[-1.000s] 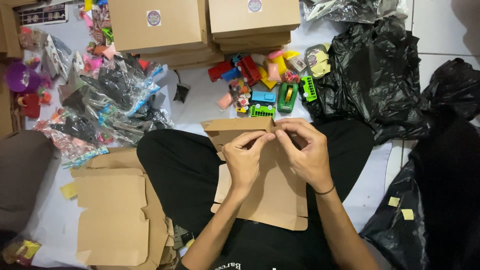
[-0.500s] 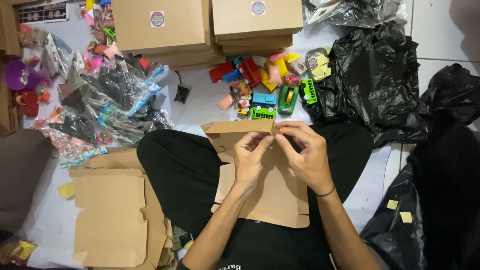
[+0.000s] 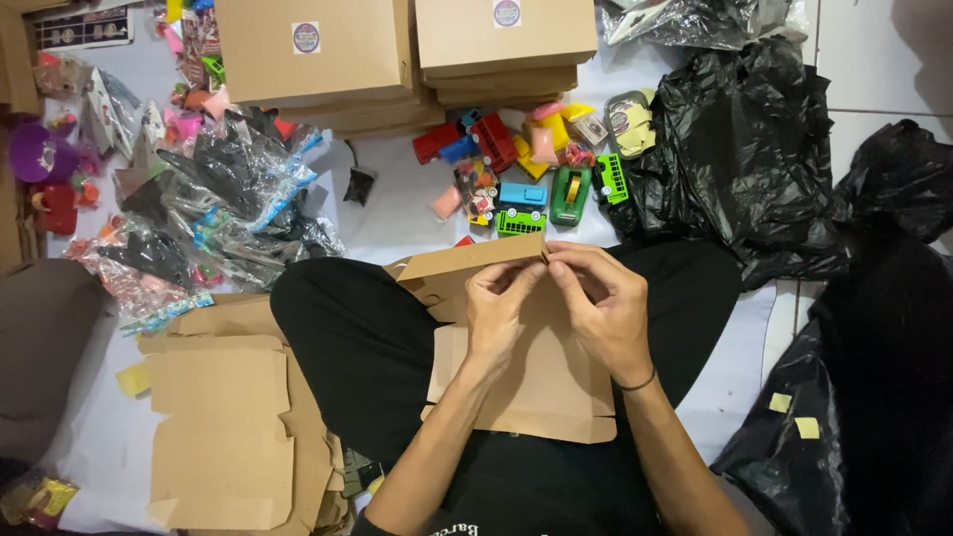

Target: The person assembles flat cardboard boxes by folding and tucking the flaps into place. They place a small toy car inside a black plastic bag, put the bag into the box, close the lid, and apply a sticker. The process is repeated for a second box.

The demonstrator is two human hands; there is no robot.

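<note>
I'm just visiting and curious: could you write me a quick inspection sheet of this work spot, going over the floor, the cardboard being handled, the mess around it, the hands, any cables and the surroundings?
Surface: pale floor covering, person sitting cross-legged on it.
Job's things: flat brown cardboard box blank on the lap, its top flap raised.
Clutter: small plastic toy vehicles ahead; toys in clear bags at one side; flat blanks beside the knee.
Grippers: left hand and right hand both pinch the flap's edge.
Cables: nothing seen.
Surroundings: stacked closed cardboard boxes with round stickers; black plastic bags.
</note>
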